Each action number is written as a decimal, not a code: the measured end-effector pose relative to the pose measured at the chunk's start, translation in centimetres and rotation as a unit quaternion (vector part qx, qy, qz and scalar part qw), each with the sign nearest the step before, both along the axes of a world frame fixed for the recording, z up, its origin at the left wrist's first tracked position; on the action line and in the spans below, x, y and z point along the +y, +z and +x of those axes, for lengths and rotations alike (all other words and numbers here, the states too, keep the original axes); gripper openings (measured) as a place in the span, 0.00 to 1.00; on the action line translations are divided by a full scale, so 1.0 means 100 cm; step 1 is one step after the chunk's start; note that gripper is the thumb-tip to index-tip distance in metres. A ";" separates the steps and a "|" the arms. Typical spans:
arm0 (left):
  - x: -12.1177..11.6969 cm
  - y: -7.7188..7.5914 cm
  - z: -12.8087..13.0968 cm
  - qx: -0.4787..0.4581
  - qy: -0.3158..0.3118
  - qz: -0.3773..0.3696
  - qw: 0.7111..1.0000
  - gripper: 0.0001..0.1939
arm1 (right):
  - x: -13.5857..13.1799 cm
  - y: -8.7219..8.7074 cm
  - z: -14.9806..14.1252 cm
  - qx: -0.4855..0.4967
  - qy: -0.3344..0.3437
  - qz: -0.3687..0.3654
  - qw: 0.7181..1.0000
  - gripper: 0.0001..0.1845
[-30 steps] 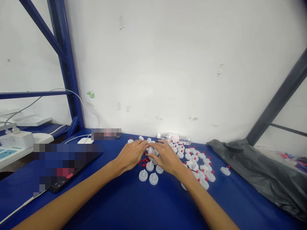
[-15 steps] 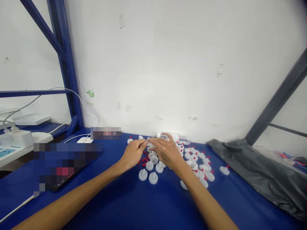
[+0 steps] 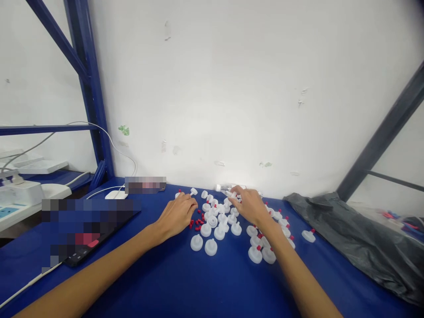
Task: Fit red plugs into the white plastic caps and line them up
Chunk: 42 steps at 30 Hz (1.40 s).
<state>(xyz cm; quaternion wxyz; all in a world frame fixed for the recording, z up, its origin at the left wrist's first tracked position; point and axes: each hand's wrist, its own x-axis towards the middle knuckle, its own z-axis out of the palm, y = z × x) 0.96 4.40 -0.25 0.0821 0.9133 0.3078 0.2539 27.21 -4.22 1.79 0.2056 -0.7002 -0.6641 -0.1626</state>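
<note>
Several white plastic caps (image 3: 212,221) lie in a loose cluster on the blue table (image 3: 198,282). Small red plugs (image 3: 198,224) are scattered just left of them. To the right lie more white caps with red plugs fitted (image 3: 255,254). My left hand (image 3: 177,215) rests on the table beside the red plugs, its fingers curled under; what they hold, if anything, is hidden. My right hand (image 3: 252,206) hovers over the back of the cluster, fingertips pinched on a white cap (image 3: 233,194).
A clear water bottle (image 3: 224,188) lies against the white wall, partly behind my right hand. A dark grey plastic bag (image 3: 357,238) covers the table's right side. A dark flat device (image 3: 86,240), a white cable (image 3: 109,190) and blue frame posts (image 3: 89,88) stand at the left.
My hands, touching over the cluster before, have parted. The right hand moved right and back toward the bottle. The left hand drew slightly left. More bare white caps show between them.
</note>
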 end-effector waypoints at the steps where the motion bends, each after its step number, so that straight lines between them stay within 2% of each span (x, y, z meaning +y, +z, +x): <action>1: -0.001 -0.002 0.001 0.009 -0.001 0.003 1.000 0.14 | 0.000 -0.002 -0.002 0.000 0.003 -0.009 1.000 0.13; 5: -0.002 -0.006 0.002 0.036 -0.013 0.009 0.999 0.10 | -0.001 -0.002 -0.006 -0.002 0.024 -0.028 0.999 0.13; 10: -0.005 -0.007 0.003 0.045 -0.018 0.020 0.999 0.11 | -0.003 0.002 -0.020 0.006 0.099 -0.029 0.995 0.12; 13: -0.006 -0.005 0.003 0.039 -0.013 0.032 0.999 0.12 | 0.002 -0.004 -0.031 0.011 0.131 -0.011 0.991 0.12; 17: -0.008 -0.004 0.004 0.030 -0.017 0.036 0.999 0.13 | 0.007 -0.013 -0.039 0.011 0.150 -0.008 0.989 0.06; 20: -0.010 -0.003 0.004 0.014 -0.020 0.038 0.999 0.13 | 0.005 -0.012 -0.042 0.018 0.169 -0.009 0.985 0.04; 24: -0.017 0.001 0.004 -0.013 -0.016 0.040 0.999 0.12 | -0.003 -0.002 -0.049 0.063 0.182 -0.009 0.981 0.07; 27: -0.023 0.005 0.005 -0.031 -0.025 0.050 0.998 0.11 | -0.006 0.001 -0.056 0.088 0.197 0.002 0.976 0.07; 34: -0.024 0.004 0.007 -0.015 -0.029 0.076 0.997 0.12 | -0.011 0.003 -0.074 0.031 0.263 0.028 0.964 0.14; 42: -0.021 0.003 0.005 -0.012 -0.015 0.091 0.996 0.12 | -0.012 0.003 -0.076 0.014 0.237 0.018 0.971 0.22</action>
